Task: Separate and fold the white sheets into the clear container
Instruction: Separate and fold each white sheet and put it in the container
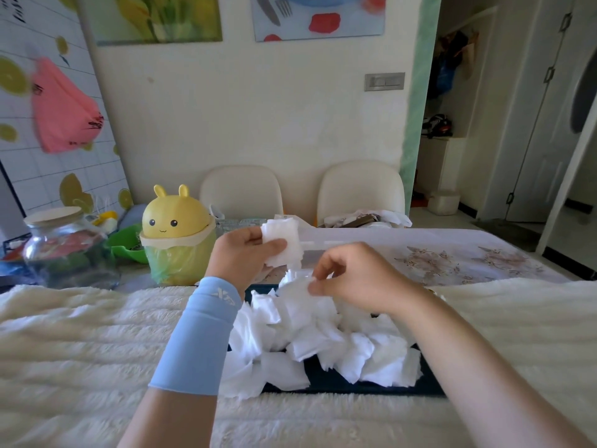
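A heap of small white sheets lies on a dark tray on the fluffy cream cover. My left hand, with a blue sleeve on the wrist, holds a folded white sheet up above the heap, thumb across it. My right hand pinches the top of a sheet at the heap's peak. Behind both hands a clear container is mostly hidden; only a pale rim shows.
A yellow bunny-faced bin with a plastic liner stands at the left. A glass jar with a lid sits further left beside a green bowl. Two cream chairs stand behind the table.
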Tool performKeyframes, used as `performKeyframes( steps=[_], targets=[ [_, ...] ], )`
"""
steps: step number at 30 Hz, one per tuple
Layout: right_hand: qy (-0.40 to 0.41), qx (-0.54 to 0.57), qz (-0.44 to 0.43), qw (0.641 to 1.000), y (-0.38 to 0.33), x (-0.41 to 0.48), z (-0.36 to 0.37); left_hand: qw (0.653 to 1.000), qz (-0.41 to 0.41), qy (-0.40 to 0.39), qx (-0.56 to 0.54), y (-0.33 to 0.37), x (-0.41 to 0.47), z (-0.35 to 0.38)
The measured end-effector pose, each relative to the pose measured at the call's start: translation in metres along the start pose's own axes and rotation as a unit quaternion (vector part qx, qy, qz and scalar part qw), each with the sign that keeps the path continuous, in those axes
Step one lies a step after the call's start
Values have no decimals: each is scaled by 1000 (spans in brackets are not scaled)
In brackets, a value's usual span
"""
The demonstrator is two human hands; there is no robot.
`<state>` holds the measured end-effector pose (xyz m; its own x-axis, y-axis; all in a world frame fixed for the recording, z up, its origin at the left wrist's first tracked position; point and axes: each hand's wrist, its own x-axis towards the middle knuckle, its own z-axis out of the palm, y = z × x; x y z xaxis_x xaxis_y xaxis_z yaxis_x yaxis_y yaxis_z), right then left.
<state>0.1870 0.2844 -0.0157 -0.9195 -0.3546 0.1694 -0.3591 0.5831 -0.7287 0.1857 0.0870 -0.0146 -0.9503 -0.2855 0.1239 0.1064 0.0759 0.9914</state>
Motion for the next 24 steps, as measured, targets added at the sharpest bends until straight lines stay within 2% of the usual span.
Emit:
performKeyframes(
  steps=[2,5,11,15,20,22,24],
  targets=[
    [17,118,2,993,0,0,-9,1000,-9,1,-12,1,-1,0],
    [33,285,-6,958,1,2,-17,998,-33,-5,-49,2,-2,1],
    [55,363,11,930,7,7,-16,994,-60,-12,-89,0,-3,7],
    [72,360,3,930,7,7,-18,995,-59,-19,-80,0,-5,12],
    [154,253,-33,955,4,6,-14,981,-86,-82,-152,6,-13,24],
    [181,244,-36,952,4,6,-13,978,-77,-120,-153,9,-16,26],
    [195,203,-44,958,5,7,-12,981,-52,-120,-143,9,-18,27]
  ],
)
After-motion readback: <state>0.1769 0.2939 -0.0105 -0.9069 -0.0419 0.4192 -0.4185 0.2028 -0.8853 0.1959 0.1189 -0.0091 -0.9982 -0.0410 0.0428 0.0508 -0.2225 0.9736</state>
